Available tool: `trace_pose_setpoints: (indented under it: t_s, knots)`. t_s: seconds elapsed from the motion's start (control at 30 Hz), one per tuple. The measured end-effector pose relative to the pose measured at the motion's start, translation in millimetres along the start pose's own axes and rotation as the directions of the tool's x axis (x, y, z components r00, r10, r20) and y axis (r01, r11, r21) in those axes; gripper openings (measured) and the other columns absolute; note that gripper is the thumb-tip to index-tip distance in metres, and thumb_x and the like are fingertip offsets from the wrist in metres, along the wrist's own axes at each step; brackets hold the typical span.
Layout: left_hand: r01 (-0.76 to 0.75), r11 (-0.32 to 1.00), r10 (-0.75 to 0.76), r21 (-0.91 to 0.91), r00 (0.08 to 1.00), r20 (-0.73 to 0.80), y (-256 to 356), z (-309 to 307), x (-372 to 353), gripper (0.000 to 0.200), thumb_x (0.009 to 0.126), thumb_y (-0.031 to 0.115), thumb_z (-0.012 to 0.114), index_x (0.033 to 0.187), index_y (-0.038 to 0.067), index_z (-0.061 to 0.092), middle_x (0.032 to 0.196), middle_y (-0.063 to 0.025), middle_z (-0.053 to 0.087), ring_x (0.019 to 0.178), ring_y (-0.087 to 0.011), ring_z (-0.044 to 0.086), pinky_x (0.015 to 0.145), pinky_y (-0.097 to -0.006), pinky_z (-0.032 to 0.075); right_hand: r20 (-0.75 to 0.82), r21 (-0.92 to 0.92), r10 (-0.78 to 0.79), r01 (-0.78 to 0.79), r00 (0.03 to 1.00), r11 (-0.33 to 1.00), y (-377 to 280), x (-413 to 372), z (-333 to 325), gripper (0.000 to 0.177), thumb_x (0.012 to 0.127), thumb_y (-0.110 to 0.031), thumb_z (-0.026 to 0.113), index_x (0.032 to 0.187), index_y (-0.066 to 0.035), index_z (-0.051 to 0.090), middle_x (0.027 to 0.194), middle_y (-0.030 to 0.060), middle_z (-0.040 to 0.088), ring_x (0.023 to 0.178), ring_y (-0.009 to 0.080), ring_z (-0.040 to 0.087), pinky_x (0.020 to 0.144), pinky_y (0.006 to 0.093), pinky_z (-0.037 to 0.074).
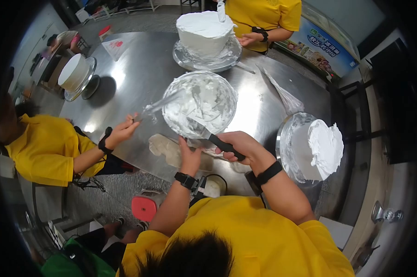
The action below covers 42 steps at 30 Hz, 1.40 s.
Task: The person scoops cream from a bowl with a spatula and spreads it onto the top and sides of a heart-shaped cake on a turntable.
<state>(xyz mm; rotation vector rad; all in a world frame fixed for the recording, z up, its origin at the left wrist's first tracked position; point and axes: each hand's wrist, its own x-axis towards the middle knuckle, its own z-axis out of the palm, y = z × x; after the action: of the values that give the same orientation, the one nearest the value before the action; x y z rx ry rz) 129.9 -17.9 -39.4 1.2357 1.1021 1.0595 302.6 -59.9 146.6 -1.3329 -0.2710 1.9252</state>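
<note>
A metal bowl (232,90) smeared with white cream stands at the middle of the table. My right hand (243,147) is wrapped round the black handle of a spatula (221,143), whose blade reaches into the bowl's near side. My left hand (189,153) is at the bowl's near rim, thumb and fingers apart around its edge; the contact is partly hidden. On the right, a cake (310,150) partly covered in white cream sits on a turntable (284,138). A crumpled plastic bag (164,148) lies left of my left hand.
At left, a co-worker's hand (122,130) holds a whisk-like tool (164,102) over the bowl. Another co-worker (264,18) stands behind a tall white cake (204,37). A smaller cake (74,74) is on a stand at far left. A piping bag (282,92) lies on the metal table (139,83).
</note>
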Motion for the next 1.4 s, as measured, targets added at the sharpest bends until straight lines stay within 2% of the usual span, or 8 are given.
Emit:
trace_pose_setpoints:
  t_s: [0.1,0.4,0.7,0.83,0.9,0.97,1.07,1.4]
  knots:
    - [0.09,0.995,-0.09,0.038,0.996,-0.015,9.6,2.6,-5.1,0.088,0.072,-0.005,0.062,0.141,-0.004,0.008,0.142,-0.0227,0.022,0.129,-0.0329,0.03,0.106,-0.0378,0.027,0.177,0.193,-0.097,0.062,0.979,0.979,11.6,-31.8,-17.4,0.02,0.093,-0.016,0.045,0.099,0.001,0.052,0.076,0.0099,0.058,0.044,0.0072,0.042,0.034,0.0192,0.032]
    - [0.291,0.957,-0.291,0.018,0.956,0.019,40.1,36.1,-49.4,0.073,0.076,-0.004,0.055,0.139,-0.001,0.019,0.138,-0.0176,0.032,0.123,-0.0267,0.039,0.099,-0.0339,0.036,-0.063,0.374,-0.288,0.29,0.956,0.881,75.7,-118.4,-61.8,0.023,0.095,-0.02,0.044,0.102,0.001,0.053,0.078,0.011,0.06,0.045,0.0071,0.041,0.036,0.0186,0.031]
    - [0.205,0.967,-0.244,0.151,0.919,0.309,36.4,81.5,-77.6,0.056,0.081,0.003,0.053,0.132,0.0,0.032,0.13,-0.0161,0.042,0.117,-0.0246,0.047,0.094,-0.0334,0.04,-0.182,0.397,-0.461,0.494,0.869,0.774,101.8,-203.8,-70.4,0.036,0.096,-0.018,0.042,0.125,0.004,0.045,0.081,0.0137,0.06,0.043,0.0087,0.041,0.037,0.0197,0.031]
    - [0.306,0.941,-0.338,0.145,0.82,0.462,65.8,117.4,-97.1,0.048,0.085,0.008,0.051,0.131,0.002,0.036,0.129,-0.0136,0.044,0.116,-0.0223,0.048,0.093,-0.0321,0.041,-0.338,0.25,-0.567,0.652,0.752,0.716,136.2,-262.5,-74.5,0.04,0.094,-0.015,0.043,0.128,0.006,0.042,0.081,0.0201,0.061,0.041,0.0107,0.042,0.037,0.0218,0.033]
    - [0.389,0.916,-0.363,0.096,0.707,0.607,80.4,136.3,-105.4,0.044,0.089,0.011,0.049,0.131,0.005,0.039,0.127,-0.0115,0.046,0.114,-0.0205,0.049,0.091,-0.0316,0.042,-0.458,-0.175,-0.714,0.734,0.53,0.657,159.3,-285.1,-77.6,0.038,0.093,-0.005,0.043,0.13,0.002,0.044,0.087,0.0144,0.062,0.045,0.0093,0.045,0.042,0.0192,0.034]
    - [0.418,0.905,-0.36,0.079,0.654,0.665,92.5,153.9,-112.8,0.047,0.088,0.01,0.051,0.132,0.005,0.037,0.127,-0.012,0.045,0.114,-0.0203,0.05,0.09,-0.0322,0.043,-0.563,-0.321,-0.697,0.659,0.445,0.68,182.6,-302.9,-83.2,0.038,0.088,0.001,0.049,0.126,0.002,0.049,0.088,0.0146,0.064,0.051,0.0141,0.053,0.049,0.0221,0.041]
    - [0.538,0.839,-0.397,0.08,0.507,0.765,94.4,171.6,-119.5,0.06,0.086,0.008,0.054,0.138,0.006,0.026,0.13,-0.0142,0.042,0.112,-0.0218,0.051,0.09,-0.033,0.044,-0.372,-0.925,-0.928,0.071,0.034,0.373,220.6,-310.1,-103.0,0.037,0.08,0.003,0.057,0.117,0.004,0.056,0.086,0.0147,0.064,0.068,0.0188,0.062,0.058,0.0271,0.048]
    - [0.838,0.545,-0.541,-0.025,0.374,0.753,90.6,183.5,-128.8,0.058,0.086,0.008,0.05,0.137,0.002,0.021,0.126,-0.0155,0.044,0.114,-0.0283,0.049,0.094,-0.0415,0.042,-0.284,-0.911,-0.957,-0.297,-0.054,0.287,251.3,-294.9,-117.7,0.039,0.074,-0.004,0.069,0.112,-0.005,0.061,0.089,0.0136,0.063,0.068,0.0278,0.062,0.058,0.0333,0.05]
